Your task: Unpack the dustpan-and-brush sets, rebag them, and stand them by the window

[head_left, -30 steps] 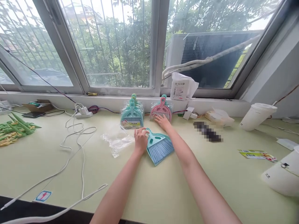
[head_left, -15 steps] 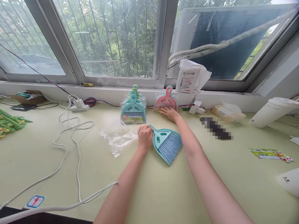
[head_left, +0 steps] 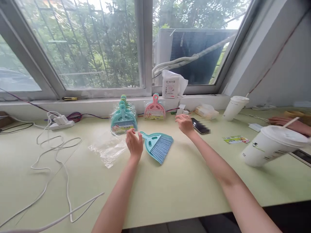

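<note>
A teal mini brush and dustpan set (head_left: 157,146) lies flat on the pale green table (head_left: 170,187). My left hand (head_left: 134,144) hovers just left of its handle, fingers apart, holding nothing. My right hand (head_left: 185,124) is lifted over the table to the right, fingers loosely spread and empty, close to a dark phone (head_left: 200,126). Behind stand a stack of bagged teal sets (head_left: 123,118) and a bagged pink set (head_left: 154,111) against the window ledge. An empty clear plastic bag (head_left: 107,148) lies left of my left hand.
White cables (head_left: 57,152) and a power strip (head_left: 61,122) trail over the left of the table. Two white lidded cups (head_left: 272,145) (head_left: 234,107), a printed card (head_left: 235,139) and a white packet (head_left: 172,85) are on the right. Another person's hand (head_left: 289,123) rests at far right.
My left hand has let go of the teal brush handle and opened. My right hand has left the pink set and moved right. The view has swung to the right.
</note>
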{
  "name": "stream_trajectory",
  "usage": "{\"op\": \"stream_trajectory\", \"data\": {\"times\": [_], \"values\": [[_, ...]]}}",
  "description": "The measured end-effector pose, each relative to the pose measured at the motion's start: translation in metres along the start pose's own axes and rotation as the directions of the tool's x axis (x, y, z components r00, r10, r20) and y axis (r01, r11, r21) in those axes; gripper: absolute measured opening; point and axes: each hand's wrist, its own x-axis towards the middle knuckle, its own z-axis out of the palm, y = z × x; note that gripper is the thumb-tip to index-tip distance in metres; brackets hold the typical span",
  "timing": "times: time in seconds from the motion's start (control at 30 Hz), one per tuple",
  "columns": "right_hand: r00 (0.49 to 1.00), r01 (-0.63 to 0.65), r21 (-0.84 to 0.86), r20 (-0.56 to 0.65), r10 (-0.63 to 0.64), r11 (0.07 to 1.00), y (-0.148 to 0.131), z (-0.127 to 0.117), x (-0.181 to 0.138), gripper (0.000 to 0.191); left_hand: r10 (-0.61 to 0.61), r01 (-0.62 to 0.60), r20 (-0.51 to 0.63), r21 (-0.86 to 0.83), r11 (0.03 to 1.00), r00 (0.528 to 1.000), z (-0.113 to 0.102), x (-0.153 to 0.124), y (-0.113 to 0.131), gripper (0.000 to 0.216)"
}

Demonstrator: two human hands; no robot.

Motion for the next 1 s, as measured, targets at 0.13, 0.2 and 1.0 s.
{"op": "stream_trajectory", "data": {"times": [0.13,0.2,1.0], "values": [[0.842,-0.524,-0.028,-0.171,0.512,0.851,0.055,-0.036,-0.069,0.041,-0.094,0.011,0.277,0.288,0.958,0.956,-0.012,0.006,0.009,0.046],[0.778,-0.624,-0.088,-0.172,0.605,0.777,0.078,-0.049,-0.1,0.04,-0.095,-0.024,0.301,0.37,0.929,0.949,-0.015,0.007,0.011,0.054],[0.466,-0.885,0.003,-0.018,0.884,0.466,0.136,-0.062,-0.145,0.027,-0.299,0.445,0.556,-0.146,0.883,0.775,0.008,-0.003,0.01,0.029]]}}
